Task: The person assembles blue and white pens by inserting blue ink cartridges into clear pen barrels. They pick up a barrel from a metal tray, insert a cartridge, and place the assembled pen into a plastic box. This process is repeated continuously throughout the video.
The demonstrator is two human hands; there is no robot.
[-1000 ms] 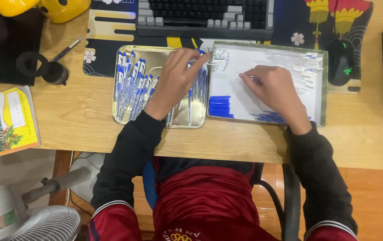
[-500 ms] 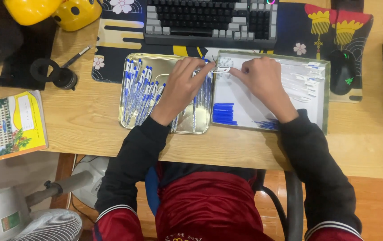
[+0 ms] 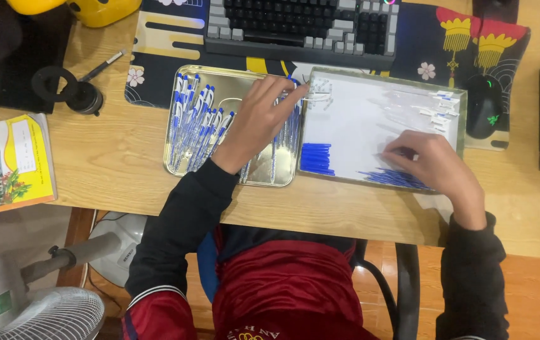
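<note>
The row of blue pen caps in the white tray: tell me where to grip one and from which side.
Pinch one cap of the blue pen caps across its narrow width, coming from above. They lie flat, packed side by side on the white tray, so only their tops are free. The right hand is nearest.

Both arms wear long black sleeves reaching the wrists, with a thin white stripe near the upper arm. The hands are bare. The garment's lower front is dark red.

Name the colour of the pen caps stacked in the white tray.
Blue caps, lower-left in the white tray; head view.
</note>
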